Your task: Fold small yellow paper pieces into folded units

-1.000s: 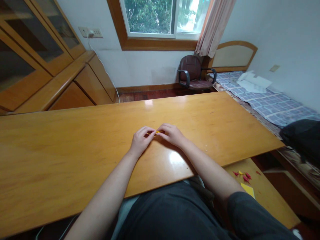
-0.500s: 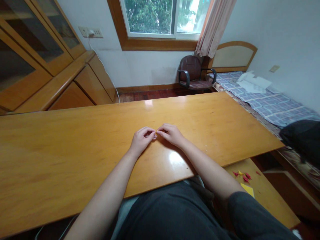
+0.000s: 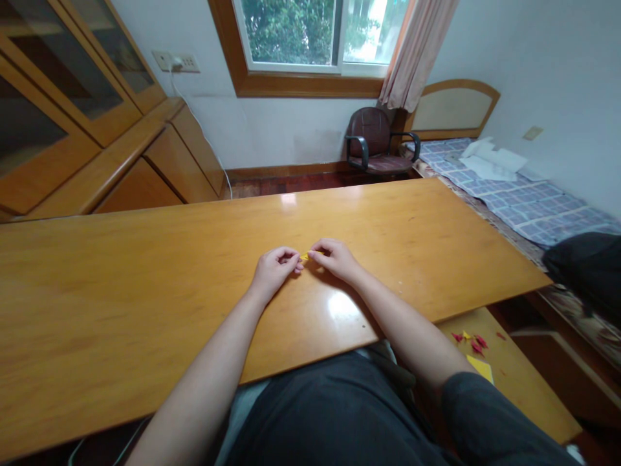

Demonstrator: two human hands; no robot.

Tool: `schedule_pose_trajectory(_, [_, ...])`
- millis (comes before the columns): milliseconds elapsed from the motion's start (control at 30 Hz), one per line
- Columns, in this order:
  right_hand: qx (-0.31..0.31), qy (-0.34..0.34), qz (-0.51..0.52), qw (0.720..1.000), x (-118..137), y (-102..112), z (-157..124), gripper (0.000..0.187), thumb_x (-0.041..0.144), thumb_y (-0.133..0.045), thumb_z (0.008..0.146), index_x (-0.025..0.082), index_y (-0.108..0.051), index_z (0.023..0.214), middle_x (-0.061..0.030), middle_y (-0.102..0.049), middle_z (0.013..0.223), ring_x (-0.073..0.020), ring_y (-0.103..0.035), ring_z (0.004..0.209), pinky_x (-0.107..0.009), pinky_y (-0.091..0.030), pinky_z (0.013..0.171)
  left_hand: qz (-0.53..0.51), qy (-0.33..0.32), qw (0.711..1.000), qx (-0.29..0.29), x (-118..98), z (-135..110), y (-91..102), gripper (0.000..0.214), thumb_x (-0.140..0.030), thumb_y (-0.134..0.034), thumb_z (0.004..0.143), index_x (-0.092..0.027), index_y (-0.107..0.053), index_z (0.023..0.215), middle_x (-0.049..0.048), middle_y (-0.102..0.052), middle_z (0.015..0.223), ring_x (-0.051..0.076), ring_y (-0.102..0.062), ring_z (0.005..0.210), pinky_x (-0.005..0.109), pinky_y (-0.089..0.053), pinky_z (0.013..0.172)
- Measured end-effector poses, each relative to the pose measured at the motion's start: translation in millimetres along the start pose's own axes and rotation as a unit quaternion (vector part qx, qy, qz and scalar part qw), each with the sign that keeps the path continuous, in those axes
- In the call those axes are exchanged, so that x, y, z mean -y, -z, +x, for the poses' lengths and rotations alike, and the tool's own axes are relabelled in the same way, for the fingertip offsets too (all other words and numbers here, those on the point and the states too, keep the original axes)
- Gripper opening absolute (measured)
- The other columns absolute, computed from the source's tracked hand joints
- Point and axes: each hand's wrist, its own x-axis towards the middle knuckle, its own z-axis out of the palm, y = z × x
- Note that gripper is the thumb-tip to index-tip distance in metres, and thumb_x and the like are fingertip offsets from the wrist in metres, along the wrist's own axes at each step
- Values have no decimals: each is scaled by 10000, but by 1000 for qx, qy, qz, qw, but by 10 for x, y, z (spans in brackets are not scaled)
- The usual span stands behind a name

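Paper piece (image 3: 305, 257): bright yellow, plain. Table (image 3: 145, 278): glossy honey-orange wood with faint grain and pale reflections. Lower board (image 3: 524, 382): the same orange-yellow, bearing red and yellow scraps (image 3: 473, 343) and a plain yellow sheet (image 3: 480, 367). Chair (image 3: 371, 139): dark maroon with black arms. Bedcover (image 3: 528, 200): blue-and-white grid of squares; papers (image 3: 490, 162) on it white. Curtain (image 3: 417, 52): pale pink. Bag (image 3: 587, 265): black. Cabinet (image 3: 160, 162) and window frame (image 3: 291, 84): mid-brown wood. Walls (image 3: 548, 71): white.
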Motion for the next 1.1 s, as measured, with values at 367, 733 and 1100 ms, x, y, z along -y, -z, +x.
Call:
schedule_pose_trajectory(367, [3, -49, 49, 998, -14, 8, 0, 205, 333, -625, 846, 144, -684, 793, -17, -671, 732, -119, -580, 660, -225, -433, 628, -53, 27, 998, -4, 51, 61, 36, 395, -520, -685, 765, -148, -626, 882, 62, -724, 787, 169, -699, 648, 301, -586, 636])
schedule_pose_trajectory(733, [53, -64, 103, 991, 26, -17, -9, 266, 383, -612, 861, 129, -689, 885, -27, -683, 752, -119, -605, 665, -224, -466, 631, -17, 28, 998, 55, -1, 0, 5, 339, -489, -685, 787, -150, -682, 803, 49, -703, 691, 141, -655, 590, 259, -562, 585])
schedule_pose_trajectory(1100, [95, -130, 186, 969, 11, -31, 8, 315, 437, -657, 796, 122, -657, 775, -2, -632, 664, -102, -533, 606, -223, -413, 590, -9, 22, 998, 66, 14, -4, 22, 320, -462, -672, 801, -144, -690, 768, 62, -711, 724, 135, -646, 597, 251, -544, 586])
